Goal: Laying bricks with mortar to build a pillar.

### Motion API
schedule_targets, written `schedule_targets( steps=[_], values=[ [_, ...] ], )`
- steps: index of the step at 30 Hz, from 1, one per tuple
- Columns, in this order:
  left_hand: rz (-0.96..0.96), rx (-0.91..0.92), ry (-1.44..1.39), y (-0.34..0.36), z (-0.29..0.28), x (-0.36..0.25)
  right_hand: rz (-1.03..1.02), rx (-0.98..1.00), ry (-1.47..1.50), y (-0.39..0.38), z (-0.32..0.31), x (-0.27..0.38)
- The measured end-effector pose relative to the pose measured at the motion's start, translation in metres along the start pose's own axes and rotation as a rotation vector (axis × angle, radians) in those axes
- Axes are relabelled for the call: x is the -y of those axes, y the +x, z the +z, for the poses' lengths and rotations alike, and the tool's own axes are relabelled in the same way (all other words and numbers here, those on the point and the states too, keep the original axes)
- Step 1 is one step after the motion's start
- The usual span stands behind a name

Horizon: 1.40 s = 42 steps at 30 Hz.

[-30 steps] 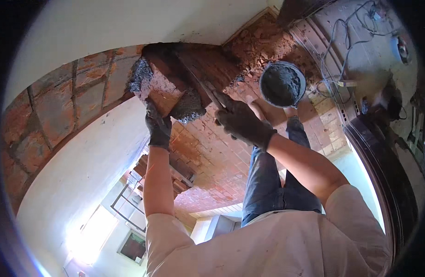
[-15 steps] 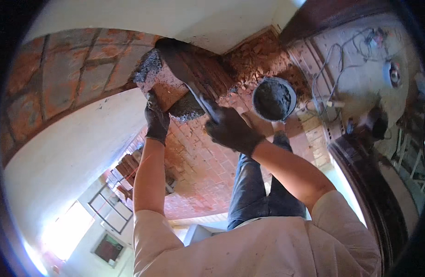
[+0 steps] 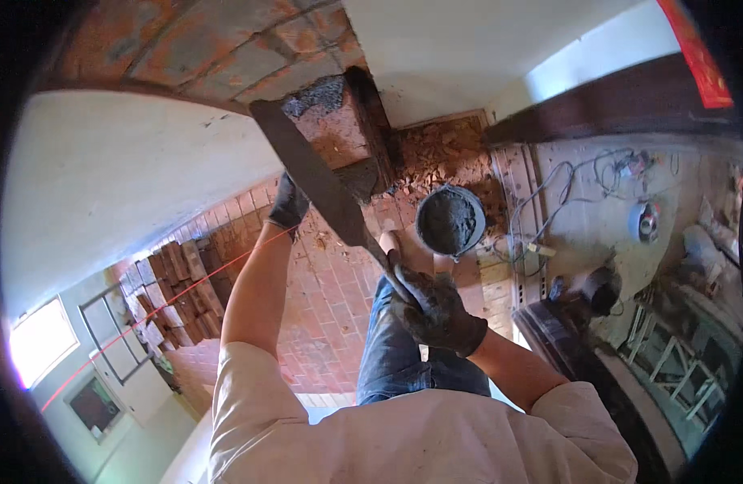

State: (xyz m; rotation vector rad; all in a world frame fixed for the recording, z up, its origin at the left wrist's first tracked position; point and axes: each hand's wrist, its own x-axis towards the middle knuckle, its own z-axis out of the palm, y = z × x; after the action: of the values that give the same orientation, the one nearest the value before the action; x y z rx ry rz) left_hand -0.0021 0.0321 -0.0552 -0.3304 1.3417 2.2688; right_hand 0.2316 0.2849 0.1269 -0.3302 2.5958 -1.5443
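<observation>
Grey mortar (image 3: 449, 222) fills the round bucket (image 3: 480, 212) in our head view, near the right hand (image 3: 437, 313). That gloved hand is closed round the handle of the trowel (image 3: 313, 177); we note the long blade slanting up and leftward, across the left hand (image 3: 289, 203). The left, also gloved, sits at the blade's edge, fingers partly hidden; we cannot tell whether it grips anything. Just beyond the blade we see a brick (image 3: 329, 131), mortar-smeared at its ends, at the edge of the brickwork (image 3: 250, 68). A red line (image 3: 195, 285) runs past stacked bricks (image 3: 173, 294), lower left.
</observation>
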Motion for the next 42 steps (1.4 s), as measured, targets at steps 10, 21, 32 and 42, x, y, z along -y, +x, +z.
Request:
schedule_targets(
  steps=[10, 21, 32, 42],
  values=[
    [0.209, -0.226, 0.26, -0.001, 0.005, 0.023, 0.167, -0.126, 0.303, 0.045, 0.047, -0.032],
    [0.393, -0.138, 0.452, 0.005, 0.01, 0.021, -0.034, -0.031, -0.261, 0.016, 0.07, -0.05],
    [0.322, -0.205, 0.514, 0.032, 0.032, -0.019, 0.408, -0.067, 0.12, -0.083, 0.063, 0.044],
    [0.229, -0.419, 1.005, 0.03, 0.039, -0.029, 0.85, -0.056, 0.521, -0.053, 0.121, -0.008]
  ],
)
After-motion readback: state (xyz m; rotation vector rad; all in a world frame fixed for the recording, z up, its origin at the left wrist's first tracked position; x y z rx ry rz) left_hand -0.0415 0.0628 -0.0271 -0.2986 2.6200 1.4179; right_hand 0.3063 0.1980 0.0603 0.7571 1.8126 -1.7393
